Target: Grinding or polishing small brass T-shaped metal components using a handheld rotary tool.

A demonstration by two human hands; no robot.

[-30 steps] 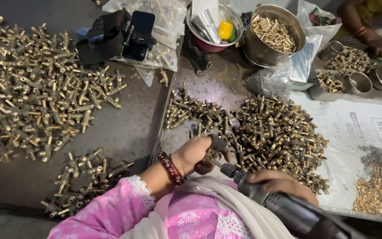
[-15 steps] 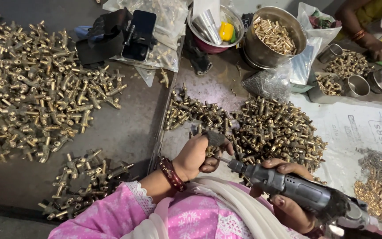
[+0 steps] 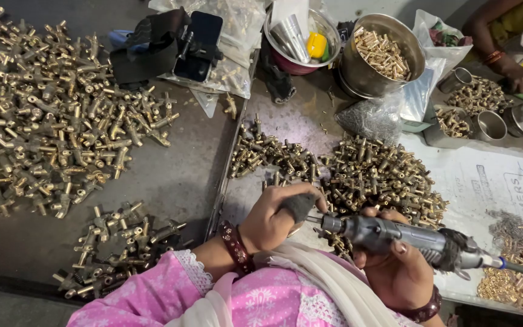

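Note:
My left hand (image 3: 276, 215) is closed around a small brass fitting, mostly hidden in my fingers, held against the tip of a grey power driver (image 3: 394, 235). My right hand (image 3: 394, 266) grips the driver's body from below; its cable runs off to the right. Both hands hover over the near edge of a pile of brass fittings (image 3: 370, 178) on a metal tray. A small heap of fittings (image 3: 113, 245) lies by my left forearm, and a large spread of brass fittings (image 3: 43, 127) covers the left side of the table.
A steel bowl of small brass pieces (image 3: 382, 51) and a red bowl with tools (image 3: 301, 39) stand at the back. A black device on plastic bags (image 3: 177, 45) lies at the back left. Another person's hand (image 3: 519, 75) works near steel cups (image 3: 491, 124) at the far right.
The driver has swung from pointing steeply down to lying nearly level, and its tip has come against the fitting in my left hand. My right hand has shifted right along the tool.

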